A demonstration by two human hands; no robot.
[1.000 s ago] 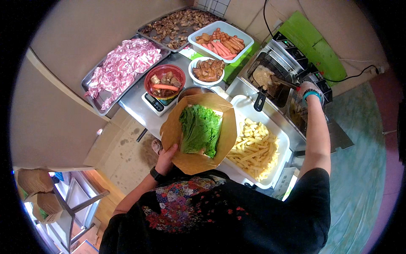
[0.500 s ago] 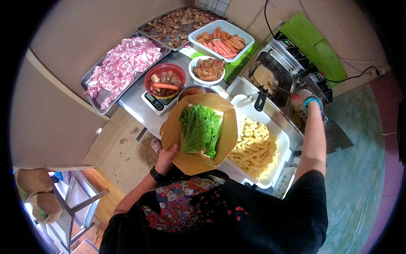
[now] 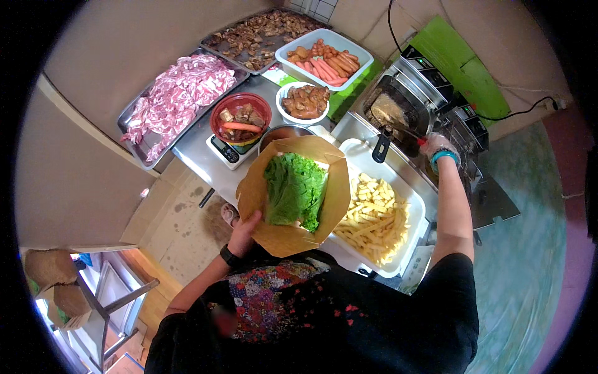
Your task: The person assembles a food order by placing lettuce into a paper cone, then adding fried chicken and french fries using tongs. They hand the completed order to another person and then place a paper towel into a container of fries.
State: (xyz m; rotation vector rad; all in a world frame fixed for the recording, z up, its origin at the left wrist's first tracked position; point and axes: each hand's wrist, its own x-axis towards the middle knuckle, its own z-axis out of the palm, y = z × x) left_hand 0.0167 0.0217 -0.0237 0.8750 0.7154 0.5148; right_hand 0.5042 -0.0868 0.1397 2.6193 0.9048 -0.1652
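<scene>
My left hand (image 3: 248, 225) grips the near left edge of an open brown paper food box (image 3: 336, 187). Green lettuce leaves (image 3: 294, 190) lie in the box, covering most of what is under them. Out to the right, my right hand (image 3: 441, 148), in a clear glove with a teal band at the wrist, is closed on a thin metal utensil with a red part (image 3: 422, 141). The utensil reaches left into the deep fryer (image 3: 412, 118), where pale food sits in bubbling oil. I cannot make out its full shape. A black basket handle (image 3: 381, 148) sticks out over the fryer's front.
A white tub of fries (image 3: 418, 230) stands right of the box. Behind are a red bowl (image 3: 242, 100) on a scale (image 3: 229, 153), a white bowl of browned meat (image 3: 305, 103), a tub of sausages (image 3: 324, 62), and trays of raw meat (image 3: 177, 93) and cooked pieces (image 3: 261, 37).
My right hand has shifted left, bringing the utensil further over the left fryer well. The box in my left hand has stayed nearly still.
</scene>
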